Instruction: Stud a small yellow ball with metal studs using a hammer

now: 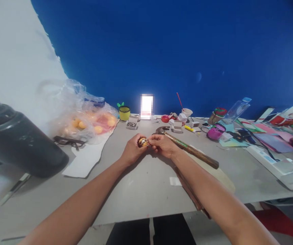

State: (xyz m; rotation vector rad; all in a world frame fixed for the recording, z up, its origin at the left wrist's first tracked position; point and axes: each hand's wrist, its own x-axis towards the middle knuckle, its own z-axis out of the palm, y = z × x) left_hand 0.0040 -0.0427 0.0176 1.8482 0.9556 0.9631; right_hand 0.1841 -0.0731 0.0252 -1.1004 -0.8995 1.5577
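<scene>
My left hand (132, 149) is closed around a small round ball (142, 142), orange-brown with shiny studs on it, held just above the grey table (141, 183). My right hand (163, 144) meets it from the right, its fingertips pinched against the ball's side; whatever they pinch is too small to make out. A hammer (187, 147) with a wooden handle lies on the table right behind my right hand, head to the left.
A clear plastic bag (85, 117) with orange balls sits at back left, glasses (68, 141) before it. A black bag (16, 139) fills the left edge. Small boxes of pins (131, 124), a yellow cup (124, 113), a bottle (235, 110) and coloured papers (271, 136) crowd the back and right.
</scene>
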